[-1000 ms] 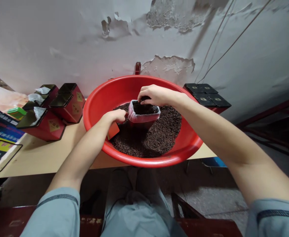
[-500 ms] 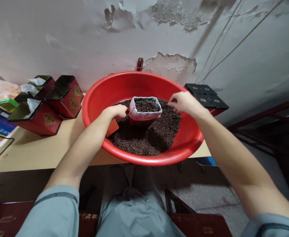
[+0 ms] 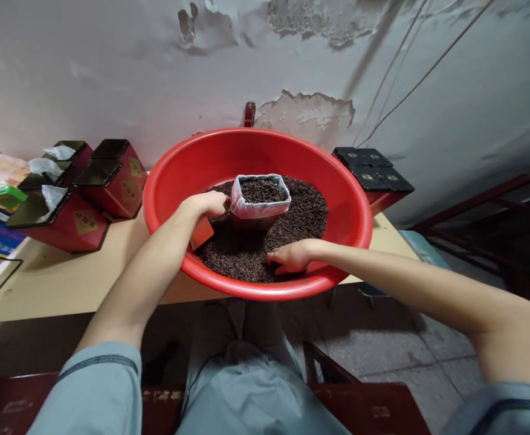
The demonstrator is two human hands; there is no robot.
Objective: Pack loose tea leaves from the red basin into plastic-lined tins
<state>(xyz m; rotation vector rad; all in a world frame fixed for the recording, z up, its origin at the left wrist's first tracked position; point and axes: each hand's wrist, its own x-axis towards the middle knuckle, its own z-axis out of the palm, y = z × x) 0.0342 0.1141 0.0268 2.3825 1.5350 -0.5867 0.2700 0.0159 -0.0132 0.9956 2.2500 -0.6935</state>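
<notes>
A large red basin (image 3: 258, 292) holds a bed of dark, dried tea leaves (image 3: 232, 263). In its middle stands a dark red tin (image 3: 253, 223), lined with a clear plastic bag (image 3: 259, 210) folded over the rim and filled with the same leaves. My left hand (image 3: 214, 203) is at the tin's left side, its fingers closed on the edge of the bag. Down in the leaves at the front right of the tin is my right hand (image 3: 292, 257), thumb and fingers apart, fingertips touching the leaves. An orange block-like piece (image 3: 202, 233) lies under my left wrist.
On the left of the wooden table (image 3: 115, 266) stand several open red tins (image 3: 72, 223), some with plastic bags sticking out. Several black-lidded tins (image 3: 376, 169) are grouped behind the basin at right. A peeling wall (image 3: 110, 60) rises behind.
My right hand has moved from above the right side of the basin down and left into the leaves. My left hand stays beside the tin. The view has shifted slightly.
</notes>
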